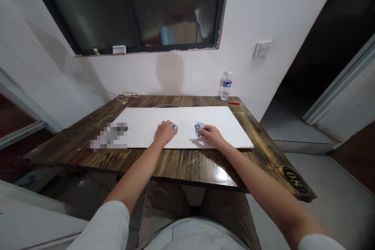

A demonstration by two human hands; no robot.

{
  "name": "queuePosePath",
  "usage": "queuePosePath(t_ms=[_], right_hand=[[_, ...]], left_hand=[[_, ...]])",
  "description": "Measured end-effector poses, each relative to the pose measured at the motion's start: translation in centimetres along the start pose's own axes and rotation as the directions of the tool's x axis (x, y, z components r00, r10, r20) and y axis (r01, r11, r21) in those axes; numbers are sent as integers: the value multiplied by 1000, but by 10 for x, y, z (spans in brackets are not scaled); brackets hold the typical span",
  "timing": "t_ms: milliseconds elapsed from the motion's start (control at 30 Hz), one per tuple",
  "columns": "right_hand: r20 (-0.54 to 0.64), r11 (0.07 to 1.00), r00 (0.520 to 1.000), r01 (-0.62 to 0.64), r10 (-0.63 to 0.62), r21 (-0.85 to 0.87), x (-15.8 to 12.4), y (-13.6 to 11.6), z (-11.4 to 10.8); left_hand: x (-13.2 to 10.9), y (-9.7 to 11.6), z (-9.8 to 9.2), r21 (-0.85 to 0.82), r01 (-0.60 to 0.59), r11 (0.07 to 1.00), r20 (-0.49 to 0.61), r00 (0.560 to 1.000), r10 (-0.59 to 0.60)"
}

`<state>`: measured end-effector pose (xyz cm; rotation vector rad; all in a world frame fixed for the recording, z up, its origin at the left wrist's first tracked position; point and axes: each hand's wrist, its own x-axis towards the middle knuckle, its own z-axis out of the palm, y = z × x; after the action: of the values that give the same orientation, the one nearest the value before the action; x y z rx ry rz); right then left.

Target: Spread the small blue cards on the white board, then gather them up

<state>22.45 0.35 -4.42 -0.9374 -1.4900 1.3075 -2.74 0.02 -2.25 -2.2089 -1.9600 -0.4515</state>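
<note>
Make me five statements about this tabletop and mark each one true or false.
1. The right hand holds a small blue-and-white striped piece. True.
2. The left hand is at the clear plastic bottle with a blue label. False: it is over the flat white rectangular board, its fingertips by another small bluish piece.
3. The bottle stands upright on the dark brown wooden table. True.
4. The slim red stick-like object lies on the board. False: it lies on the table, near the bottle.
5. A bundled pale cord lies by the table's far left corner. True.
</note>
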Motion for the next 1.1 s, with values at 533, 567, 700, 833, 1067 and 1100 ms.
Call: queuePosePath(t_ms=[533, 567, 700, 833, 1067, 1100], right_hand=[[-9, 1000, 1000, -4, 4, -4, 1, 0, -1], [-10, 1000, 1000, -1, 1, -7, 1, -1, -1], [-15, 998, 1000, 11, -12, -58, -1, -4, 2], [-39, 994, 999, -8, 4, -106, -2, -2, 6], [-37, 994, 999, -10, 6, -108, 0, 2, 6], [-28, 995, 1000, -4, 1, -97, 0, 2, 6]], left_hand=[[3, -12, -3, -62, -74, 995, -53, 996, 71], [2, -8, -3, -69, -79, 994, -114, 991, 71], [-6, 13, -5, -102, -181, 978, -333, 933, 137], [-16, 42, -9, -84, -386, 919, -404, 856, 323], [-25, 65, -2, -95, -510, 855, -286, 837, 467], [-24, 64, 0, -107, -518, 849, -287, 833, 472]])
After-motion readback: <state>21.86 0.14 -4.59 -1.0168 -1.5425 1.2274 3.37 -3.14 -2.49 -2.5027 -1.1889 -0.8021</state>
